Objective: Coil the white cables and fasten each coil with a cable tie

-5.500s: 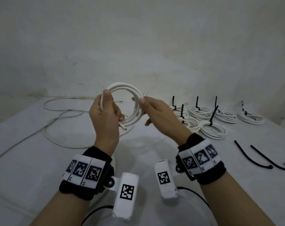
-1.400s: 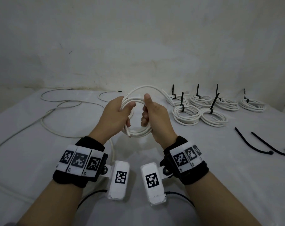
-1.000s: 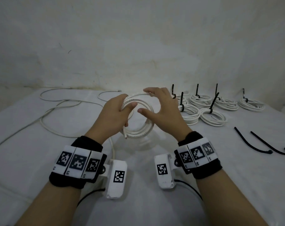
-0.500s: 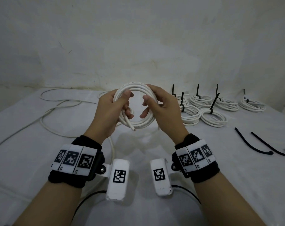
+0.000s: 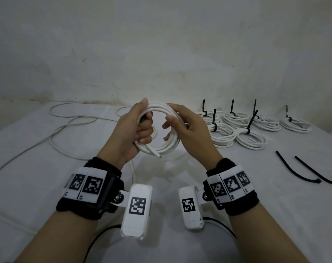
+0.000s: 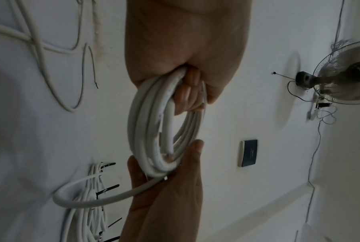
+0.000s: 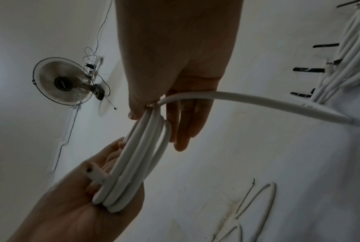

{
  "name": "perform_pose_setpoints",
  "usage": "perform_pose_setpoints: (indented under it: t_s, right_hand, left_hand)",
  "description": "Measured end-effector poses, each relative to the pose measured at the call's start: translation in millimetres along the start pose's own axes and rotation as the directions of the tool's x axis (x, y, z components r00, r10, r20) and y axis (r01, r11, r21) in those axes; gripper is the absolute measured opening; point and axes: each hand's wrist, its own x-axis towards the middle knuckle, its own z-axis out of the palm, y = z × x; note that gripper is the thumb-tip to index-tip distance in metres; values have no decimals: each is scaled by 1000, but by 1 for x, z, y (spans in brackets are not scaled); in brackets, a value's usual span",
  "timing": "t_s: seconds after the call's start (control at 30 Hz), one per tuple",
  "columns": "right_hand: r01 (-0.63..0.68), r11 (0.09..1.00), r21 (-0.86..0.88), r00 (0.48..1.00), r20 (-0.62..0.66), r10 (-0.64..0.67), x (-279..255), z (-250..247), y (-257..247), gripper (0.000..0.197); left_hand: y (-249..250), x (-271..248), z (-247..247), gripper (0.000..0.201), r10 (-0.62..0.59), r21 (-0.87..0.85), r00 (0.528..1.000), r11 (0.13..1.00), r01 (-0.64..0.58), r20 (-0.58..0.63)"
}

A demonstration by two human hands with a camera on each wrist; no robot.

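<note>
A plain room in a home, by the look of it: a wall-mounted fan [image 7: 63, 82] hangs on a bare, stained white wall [image 5: 161, 44]. Near the fan is a dark wall switch [image 6: 248, 153], and below the wall stands a desk [image 5: 28, 186] covered in white cloth.

The coil [image 5: 162, 130] held between the hands is white, its cut end [image 5: 160, 156] showing a reddish core. Right of the coil, the finished coils [image 5: 250, 138] are white too, each bound with a black tie [image 5: 252, 123]. Two loose ties [image 5: 298, 171] are black on the white table [image 5: 28, 186]. The wristbands [image 5: 89, 188] are black, carrying white tags with black square patterns.
</note>
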Motion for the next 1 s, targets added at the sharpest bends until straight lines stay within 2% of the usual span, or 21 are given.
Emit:
perform_pose_setpoints:
  t_s: [0.17,0.27,0.33,0.47,0.6,0.67,0.73,0.83,0.9,1.0]
  right_hand:
    - [-59,996,-71,998,2,59,-1,-9,13,21]
    - [-97,979,-182,995,17,102,-2,-18,21,16]
    - [-114,975,-191,991,54,127,-3,-22,21,16]
    - [-67,940,-333,970,198,140,-4,-26,14,30]
    - [-2,891,-453,905,378,194,-5,-27,10,56]
    - [75,852,-519,880,436,188,-5,-26,7,57]
    - [152,819,-554,861,481,166,-6,-22,1,49]
    - [199,829,-523,877,473,88,-7,-17,-7,39]
    - [283,793,-540,894,448,-15,-7,-15,-11,36]
    - [409,732,-545,893,402,-199,-10,-11,-20,26]
  left_hand:
    - [6,4,-9,40,71,-155,986,983,-95,-152]
    - [14,6,-20,40,114,-241,956,953,-182,-272]
    - [18,7,-27,41,141,-269,931,933,-238,-335]
    - [17,9,-33,41,171,-291,901,908,-301,-399]
    - [17,9,-35,41,188,-280,871,898,-339,-453]
    - [15,10,-35,41,192,-256,858,903,-344,-476]
    - [11,11,-31,40,202,-216,846,914,-344,-493]
    - [4,12,-24,39,228,-149,841,929,-339,-491]
    - [2,12,-21,39,239,-113,844,937,-330,-479]
    - [3,11,-17,39,242,-82,856,947,-311,-456]
